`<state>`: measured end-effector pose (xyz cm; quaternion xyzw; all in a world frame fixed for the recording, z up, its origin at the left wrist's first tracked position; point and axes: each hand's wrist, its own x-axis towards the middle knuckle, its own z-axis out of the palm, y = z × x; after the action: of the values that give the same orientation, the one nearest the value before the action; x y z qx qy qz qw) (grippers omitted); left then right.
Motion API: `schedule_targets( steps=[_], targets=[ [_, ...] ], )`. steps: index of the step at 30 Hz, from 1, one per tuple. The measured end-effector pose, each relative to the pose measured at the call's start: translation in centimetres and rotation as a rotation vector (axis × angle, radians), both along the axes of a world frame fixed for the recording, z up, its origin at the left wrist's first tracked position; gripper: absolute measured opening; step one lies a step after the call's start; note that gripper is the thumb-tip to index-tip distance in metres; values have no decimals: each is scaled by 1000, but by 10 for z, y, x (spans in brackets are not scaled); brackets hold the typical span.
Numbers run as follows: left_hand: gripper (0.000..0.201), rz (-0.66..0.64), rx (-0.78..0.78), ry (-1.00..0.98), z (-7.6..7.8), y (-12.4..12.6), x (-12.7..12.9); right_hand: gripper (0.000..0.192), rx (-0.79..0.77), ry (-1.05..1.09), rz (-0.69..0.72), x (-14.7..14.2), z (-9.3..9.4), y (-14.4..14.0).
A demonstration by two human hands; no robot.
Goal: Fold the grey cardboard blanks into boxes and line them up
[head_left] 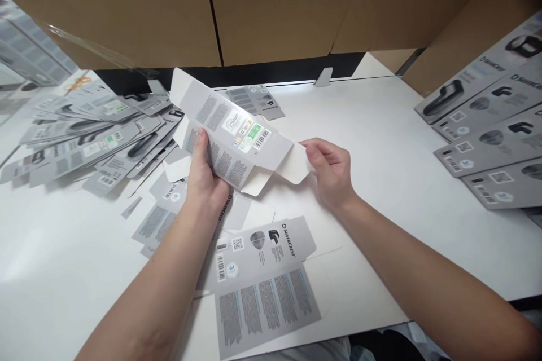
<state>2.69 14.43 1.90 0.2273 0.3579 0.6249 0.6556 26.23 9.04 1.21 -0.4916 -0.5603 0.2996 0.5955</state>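
A grey printed carton (224,135), partly folded into a box shape, is held above the table. My left hand (205,172) grips its body from the left, with the thumb lying on the printed face. At the right end my right hand (332,172) pinches a white end flap (296,163) between thumb and fingers. The other end flaps stick out at the upper left and lower right. Beneath my forearms lie flat carton blanks (266,304), one showing a SilverCrest logo, a QR code and text columns.
To the left, a fanned pile of flat cartons (97,135) covers the white table (376,225). Finished-looking cartons (491,141) stand in a stack at the right. Large brown cardboard boxes (275,5) form a wall at the back, with another flat carton (258,100) before them.
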Motion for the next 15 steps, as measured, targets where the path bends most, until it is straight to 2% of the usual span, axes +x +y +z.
schedule_targets(
  steps=[4, 7, 11, 15],
  targets=[
    [60, -9, 14, 11, 3, -2, 1, 26, 80, -201, -1, -8, -2, -5],
    [67, -11, 64, 50, 4, -4, 4, 10, 153, -286, -54, -12, -4, -5],
    [65, -16, 78, 112, 7, -9, 9, 13, 255, -292, -137, -11, -5, -2],
    [65, -90, 72, 120, 11, -13, 12, 16, 277, -274, -163, -9, -8, 1]
  ],
)
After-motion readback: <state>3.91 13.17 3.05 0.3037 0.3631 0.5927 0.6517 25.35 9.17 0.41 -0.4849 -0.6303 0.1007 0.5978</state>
